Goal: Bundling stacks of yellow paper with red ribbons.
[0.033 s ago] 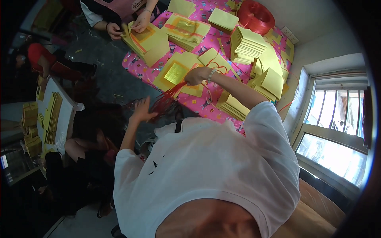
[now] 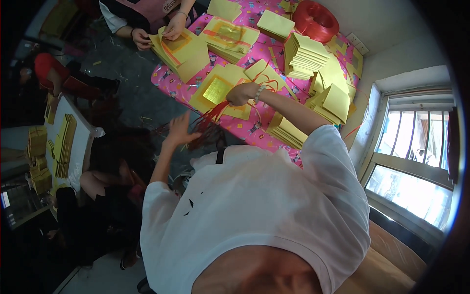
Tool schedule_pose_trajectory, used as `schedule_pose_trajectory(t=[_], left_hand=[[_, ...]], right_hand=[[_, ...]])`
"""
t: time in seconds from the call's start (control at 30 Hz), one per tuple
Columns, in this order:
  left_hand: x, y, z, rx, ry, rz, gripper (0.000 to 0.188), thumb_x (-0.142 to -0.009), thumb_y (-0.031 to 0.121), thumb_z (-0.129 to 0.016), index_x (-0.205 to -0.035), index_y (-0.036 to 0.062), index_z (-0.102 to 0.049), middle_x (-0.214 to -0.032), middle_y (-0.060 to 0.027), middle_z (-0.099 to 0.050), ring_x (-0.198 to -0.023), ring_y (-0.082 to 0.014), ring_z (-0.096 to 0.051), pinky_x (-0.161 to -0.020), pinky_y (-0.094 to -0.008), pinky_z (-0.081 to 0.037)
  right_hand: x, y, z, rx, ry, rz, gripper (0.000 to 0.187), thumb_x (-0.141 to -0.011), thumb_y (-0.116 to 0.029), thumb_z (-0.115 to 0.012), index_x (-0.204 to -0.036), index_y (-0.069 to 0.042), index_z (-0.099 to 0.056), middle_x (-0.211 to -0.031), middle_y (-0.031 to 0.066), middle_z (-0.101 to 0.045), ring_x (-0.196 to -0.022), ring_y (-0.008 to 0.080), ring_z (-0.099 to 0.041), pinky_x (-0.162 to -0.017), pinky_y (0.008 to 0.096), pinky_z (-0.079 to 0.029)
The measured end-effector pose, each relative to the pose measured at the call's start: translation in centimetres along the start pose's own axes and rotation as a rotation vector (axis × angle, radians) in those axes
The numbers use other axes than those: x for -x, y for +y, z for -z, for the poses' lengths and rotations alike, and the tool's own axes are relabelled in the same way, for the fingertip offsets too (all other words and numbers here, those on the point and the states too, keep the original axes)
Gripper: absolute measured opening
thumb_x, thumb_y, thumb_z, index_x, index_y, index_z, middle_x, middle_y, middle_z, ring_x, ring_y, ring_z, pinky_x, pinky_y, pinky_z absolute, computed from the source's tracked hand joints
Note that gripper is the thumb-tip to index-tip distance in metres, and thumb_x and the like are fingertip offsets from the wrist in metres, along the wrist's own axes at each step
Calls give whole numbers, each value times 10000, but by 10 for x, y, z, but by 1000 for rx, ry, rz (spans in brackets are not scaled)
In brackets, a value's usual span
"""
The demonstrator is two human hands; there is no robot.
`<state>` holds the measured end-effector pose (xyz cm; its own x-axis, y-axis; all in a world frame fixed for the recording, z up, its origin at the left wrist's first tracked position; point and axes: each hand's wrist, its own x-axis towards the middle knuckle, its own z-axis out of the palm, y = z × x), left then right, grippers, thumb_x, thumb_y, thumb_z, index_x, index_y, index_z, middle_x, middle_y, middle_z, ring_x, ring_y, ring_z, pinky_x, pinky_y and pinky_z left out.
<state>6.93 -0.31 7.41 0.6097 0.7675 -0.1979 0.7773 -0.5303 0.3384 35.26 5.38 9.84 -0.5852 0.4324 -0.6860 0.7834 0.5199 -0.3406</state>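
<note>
My right hand (image 2: 241, 94) is closed around a bundle of red strings (image 2: 210, 117) over the table's near edge. The strands fan out down to the left, past the table, and loose loops trail beyond the wrist. My left hand (image 2: 181, 130) is held apart from the table with its fingers spread and no object in it. Strands hang close beside it; whether they touch it I cannot tell. Below my right hand lies a yellow paper sheet (image 2: 198, 100) with a shiny gold square (image 2: 216, 92) on it.
Stacks of folded yellow paper (image 2: 306, 56) cover much of the pink patterned table (image 2: 169, 78). A coil of red cord (image 2: 316, 22) stands at the far right. Across from me, a co-worker's hands (image 2: 174, 27) hold yellow sheets. Another table (image 2: 83, 142) with paper bundles is at left.
My left hand has lifted slightly and its thumb reaches further right. The hanging strands have shifted a little. My right hand keeps its hold on the strings.
</note>
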Motion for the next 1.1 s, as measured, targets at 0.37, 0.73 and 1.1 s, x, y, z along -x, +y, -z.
schedule_pose_trajectory(t=[0.37,0.73,1.1], left_hand=[[-53,53,-6,137,-5,18,227,-825,117,-465,-1025,10,-449,-723,-225,-564,-672,-401,-545,-614,-490,-416],[-68,35,-5,259,-77,-235,290,-836,242,-496,-999,7,-447,-738,-176,-592,-698,-360,-581,-637,-437,-447],[-115,89,22,362,155,-104,250,-886,239,-426,-1013,24,-441,-767,-233,-573,-726,-412,-555,-598,-471,-424]], right_hand=[[49,-10,31,-104,-44,-69,317,-866,-285,-435,-999,-6,-508,-778,136,-574,-715,273,-551,-644,388,-422],[38,10,30,36,-35,-135,295,-856,-237,-423,-959,-8,-576,-805,76,-597,-695,221,-555,-619,372,-447],[85,10,71,-192,265,-58,456,-846,-410,-471,-1120,-46,-500,-993,156,-587,-930,310,-550,-776,379,-429]])
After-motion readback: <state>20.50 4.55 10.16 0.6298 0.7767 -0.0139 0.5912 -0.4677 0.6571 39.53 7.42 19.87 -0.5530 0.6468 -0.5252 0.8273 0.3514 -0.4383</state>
